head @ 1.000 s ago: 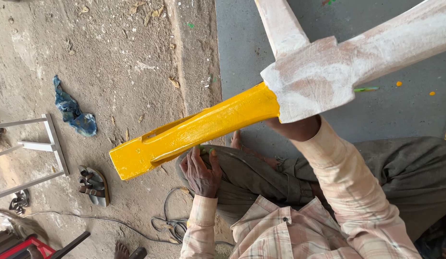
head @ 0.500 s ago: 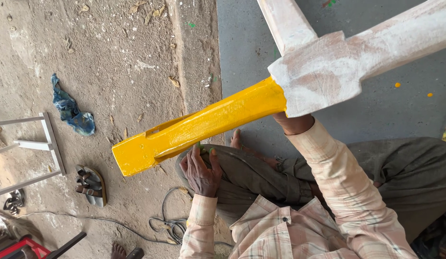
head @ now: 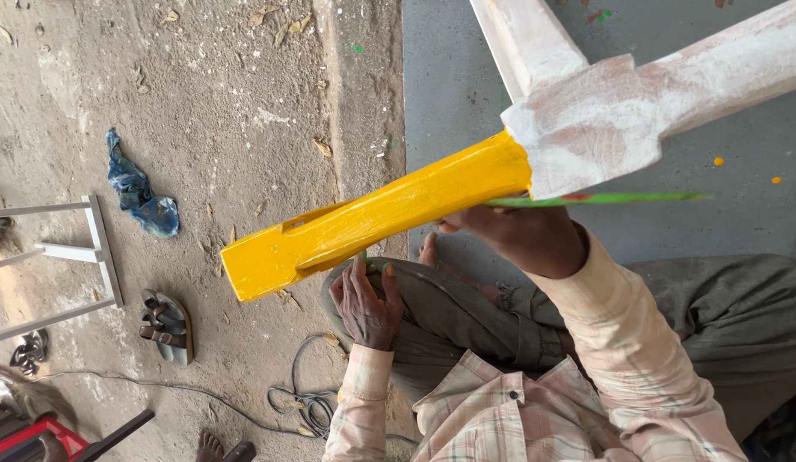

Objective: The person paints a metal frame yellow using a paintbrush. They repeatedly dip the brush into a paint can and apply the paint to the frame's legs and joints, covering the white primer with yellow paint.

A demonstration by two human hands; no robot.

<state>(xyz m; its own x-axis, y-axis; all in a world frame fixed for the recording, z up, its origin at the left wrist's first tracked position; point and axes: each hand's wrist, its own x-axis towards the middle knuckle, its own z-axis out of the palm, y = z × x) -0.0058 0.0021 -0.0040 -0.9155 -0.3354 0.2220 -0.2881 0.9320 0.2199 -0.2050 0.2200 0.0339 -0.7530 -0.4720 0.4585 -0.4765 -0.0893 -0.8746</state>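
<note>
A wooden frame piece lies across my lap, with its long leg painted yellow (head: 372, 224) and its joint and other arms chalky white (head: 586, 137). My left hand (head: 365, 301) rests on my knee under the yellow leg, its fingertips up against the underside and one finger smeared green. Below the white joint, my right hand (head: 522, 238) grips a thin green brush handle (head: 612, 198) that points right along the wood. The brush tip is hidden behind the yellow end.
I sit cross-legged in grey trousers where the dirt floor meets a grey painted slab (head: 449, 77). A blue rag (head: 141, 192), a sandal (head: 164, 325), a white metal frame (head: 90, 252) and a loose cable (head: 304, 402) lie to the left. A foot (head: 211, 445) shows at the bottom edge.
The wooden piece has shifted slightly right. My right hand has come out from under the white joint, and the green brush handle now shows.
</note>
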